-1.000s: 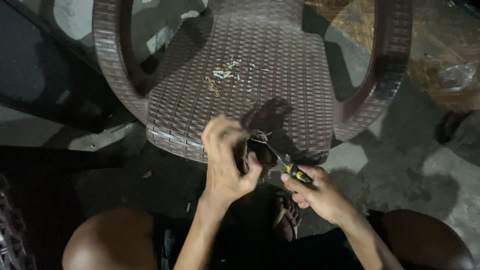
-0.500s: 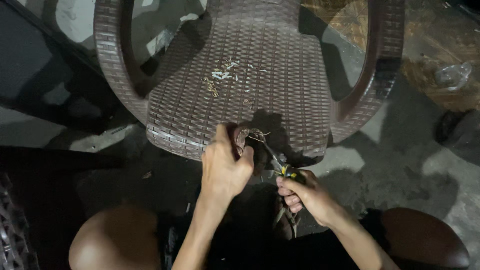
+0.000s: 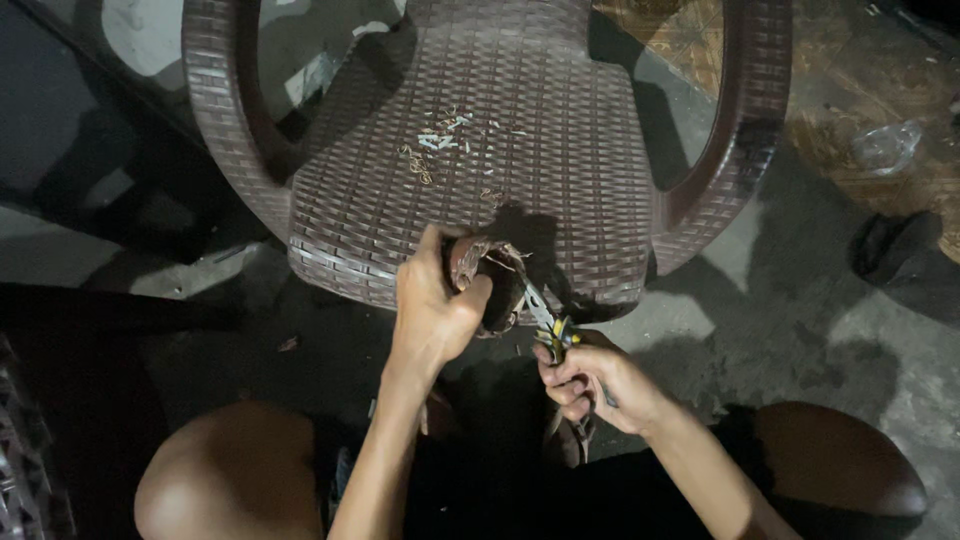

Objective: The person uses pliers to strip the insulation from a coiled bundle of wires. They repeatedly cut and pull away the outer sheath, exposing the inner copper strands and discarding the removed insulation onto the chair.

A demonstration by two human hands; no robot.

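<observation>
A brown woven-pattern chair (image 3: 480, 130) fills twelve o'clock, pale scraps (image 3: 440, 140) scattered on its seat. At its front edge the left hand (image 3: 435, 310) is closed around a small dark coil-like part (image 3: 480, 275) — details unclear. At five o'clock the right hand (image 3: 595, 385) is clenched on yellow-handled pliers (image 3: 550, 325), tips touching the part.

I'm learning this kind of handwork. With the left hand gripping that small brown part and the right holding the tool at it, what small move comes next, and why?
Probably a short, gentle pull with the tool. Its tip sits at the thin wires on the brown part, which the left hand holds at the chair edge; the right hand grips the handles low, and wire scraps lie on the seat.
</observation>
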